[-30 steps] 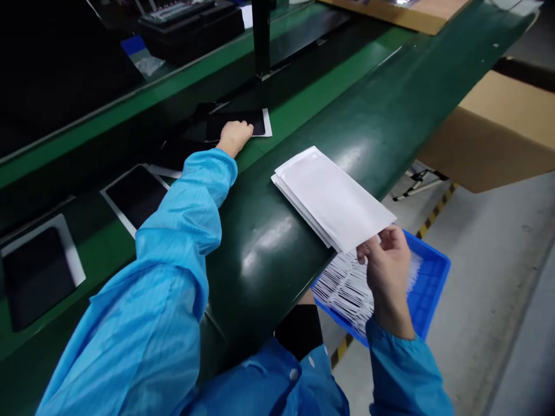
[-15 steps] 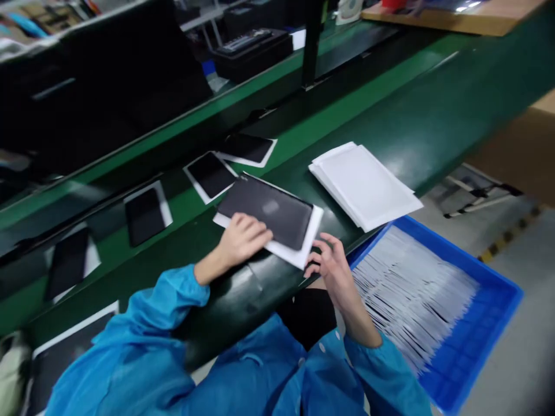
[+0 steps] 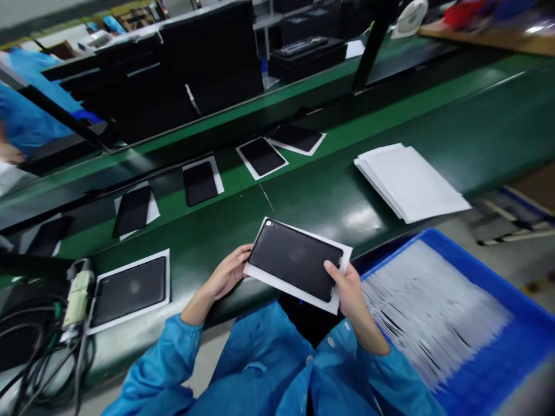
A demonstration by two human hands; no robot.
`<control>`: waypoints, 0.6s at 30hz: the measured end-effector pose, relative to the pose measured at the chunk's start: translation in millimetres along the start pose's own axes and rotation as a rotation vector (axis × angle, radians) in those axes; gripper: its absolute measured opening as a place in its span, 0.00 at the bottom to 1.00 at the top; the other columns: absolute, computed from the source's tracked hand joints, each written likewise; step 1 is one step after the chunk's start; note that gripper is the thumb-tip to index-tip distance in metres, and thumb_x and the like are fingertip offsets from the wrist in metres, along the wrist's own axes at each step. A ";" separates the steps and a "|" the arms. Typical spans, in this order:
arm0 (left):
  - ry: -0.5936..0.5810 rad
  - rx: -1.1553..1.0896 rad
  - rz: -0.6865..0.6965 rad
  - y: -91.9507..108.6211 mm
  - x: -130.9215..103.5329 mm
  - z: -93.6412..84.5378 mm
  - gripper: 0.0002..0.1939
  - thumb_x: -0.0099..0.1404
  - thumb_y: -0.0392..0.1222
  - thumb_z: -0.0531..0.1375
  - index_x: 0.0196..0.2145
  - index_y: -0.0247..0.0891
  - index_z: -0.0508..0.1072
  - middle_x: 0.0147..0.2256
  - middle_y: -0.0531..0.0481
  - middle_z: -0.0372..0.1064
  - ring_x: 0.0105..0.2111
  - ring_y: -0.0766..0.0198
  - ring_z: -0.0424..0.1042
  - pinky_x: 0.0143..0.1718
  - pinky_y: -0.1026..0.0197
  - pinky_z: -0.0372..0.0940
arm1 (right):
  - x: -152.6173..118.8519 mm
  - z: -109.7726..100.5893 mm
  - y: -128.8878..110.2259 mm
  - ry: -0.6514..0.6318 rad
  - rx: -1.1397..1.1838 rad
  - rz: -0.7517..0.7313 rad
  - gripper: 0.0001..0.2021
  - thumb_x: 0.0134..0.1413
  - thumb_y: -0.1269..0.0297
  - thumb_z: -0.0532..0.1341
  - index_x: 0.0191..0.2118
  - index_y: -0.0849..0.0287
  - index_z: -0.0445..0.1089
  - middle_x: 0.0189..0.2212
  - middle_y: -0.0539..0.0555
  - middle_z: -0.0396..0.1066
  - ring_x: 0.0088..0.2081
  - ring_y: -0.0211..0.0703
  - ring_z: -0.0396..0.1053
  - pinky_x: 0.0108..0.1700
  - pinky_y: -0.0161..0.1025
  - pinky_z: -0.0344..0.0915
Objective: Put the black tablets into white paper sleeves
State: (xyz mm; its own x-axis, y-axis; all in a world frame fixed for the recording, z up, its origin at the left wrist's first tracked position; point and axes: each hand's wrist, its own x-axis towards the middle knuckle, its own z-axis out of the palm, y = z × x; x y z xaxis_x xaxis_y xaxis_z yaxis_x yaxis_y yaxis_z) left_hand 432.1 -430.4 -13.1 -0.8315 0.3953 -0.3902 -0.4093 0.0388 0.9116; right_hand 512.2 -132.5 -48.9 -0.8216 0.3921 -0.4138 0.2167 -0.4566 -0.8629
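A dark tablet (image 3: 299, 254) lies back up on a white sheet (image 3: 286, 285), both tilted over the near edge of the green bench. My right hand (image 3: 352, 292) grips their right end, thumb pressed on the tablet's back and fingers beneath the sheet. At the left end, my left hand (image 3: 225, 271) has its fingers closed at the edge, the fingertips partly hidden there. Another tablet (image 3: 130, 289) rests on its own white sheet to the left. A stack of white sheets (image 3: 416, 182) is to the right on the bench.
A blue crate (image 3: 481, 370) of tightly packed white sheets stands low at my right. Several tablets on sheets, such as one tablet (image 3: 260, 156), line the green belt behind. A pale green handheld tool (image 3: 78, 297) and cables (image 3: 41, 358) are at left. A person's blue sleeve (image 3: 39, 110) shows far left.
The tablet and sheet have come nearer to me, off the bench surface. My right hand has taken hold of their right end; my left hand has shifted from the tablet's face to its left edge.
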 end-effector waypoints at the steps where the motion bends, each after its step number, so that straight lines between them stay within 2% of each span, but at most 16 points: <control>1: -0.096 0.006 -0.083 3.5 3.5 -2.7 0.34 0.61 0.70 0.67 0.52 0.39 0.77 0.44 0.39 0.78 0.39 0.54 0.78 0.43 0.54 0.74 | -4.2 0.4 1.8 0.004 -0.016 -0.003 0.31 0.35 0.41 0.81 0.42 0.56 0.81 0.39 0.57 0.85 0.41 0.58 0.83 0.46 0.52 0.80; 3: -0.230 0.051 -0.166 10.3 11.8 -7.0 0.35 0.56 0.71 0.71 0.47 0.38 0.80 0.36 0.42 0.79 0.35 0.56 0.78 0.40 0.56 0.73 | -13.1 1.3 5.2 0.024 -0.044 -0.019 0.32 0.36 0.38 0.80 0.41 0.57 0.81 0.39 0.58 0.85 0.41 0.59 0.83 0.47 0.53 0.80; 5: -0.326 0.062 -0.187 15.4 20.4 -10.9 0.34 0.56 0.70 0.73 0.45 0.37 0.81 0.34 0.44 0.79 0.35 0.56 0.79 0.40 0.58 0.73 | -21.3 0.6 8.5 0.049 -0.061 -0.053 0.32 0.38 0.37 0.78 0.42 0.58 0.81 0.41 0.59 0.85 0.43 0.60 0.82 0.49 0.55 0.79; 9: -0.482 -0.006 -0.155 18.6 33.3 -17.8 0.30 0.59 0.61 0.75 0.49 0.35 0.80 0.38 0.42 0.82 0.40 0.56 0.82 0.43 0.61 0.74 | -35.2 -5.9 17.7 0.088 -0.073 -0.114 0.30 0.43 0.37 0.77 0.46 0.56 0.81 0.45 0.58 0.84 0.50 0.61 0.81 0.55 0.55 0.77; 13: -0.646 -0.039 -0.156 13.5 39.4 -19.4 0.38 0.52 0.58 0.80 0.54 0.36 0.78 0.43 0.41 0.82 0.42 0.54 0.83 0.43 0.61 0.75 | -49.1 -11.2 33.9 0.102 -0.018 -0.047 0.29 0.45 0.37 0.76 0.45 0.56 0.82 0.40 0.56 0.85 0.48 0.60 0.82 0.55 0.55 0.77; 15: -0.692 -0.037 -0.199 10.5 41.5 -17.6 0.41 0.51 0.59 0.80 0.56 0.35 0.78 0.42 0.40 0.83 0.41 0.52 0.83 0.42 0.60 0.76 | -55.4 -12.1 41.3 0.135 0.023 -0.030 0.30 0.44 0.37 0.76 0.45 0.56 0.82 0.38 0.56 0.85 0.45 0.59 0.82 0.55 0.55 0.77; 18: -0.701 -0.047 -0.245 8.4 43.9 -14.9 0.39 0.53 0.60 0.79 0.55 0.33 0.79 0.40 0.40 0.83 0.39 0.52 0.84 0.43 0.57 0.76 | -62.2 -14.4 46.3 0.175 0.039 -0.025 0.31 0.42 0.36 0.77 0.44 0.57 0.82 0.37 0.55 0.85 0.44 0.58 0.82 0.54 0.54 0.77</control>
State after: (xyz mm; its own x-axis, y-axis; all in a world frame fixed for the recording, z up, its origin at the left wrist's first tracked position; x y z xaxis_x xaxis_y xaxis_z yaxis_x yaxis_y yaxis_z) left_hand 386.5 -426.4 -24.4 -0.2864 0.8738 -0.3931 -0.5806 0.1681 0.7967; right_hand 580.9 -166.6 -67.3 -0.7218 0.5351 -0.4390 0.1737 -0.4739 -0.8633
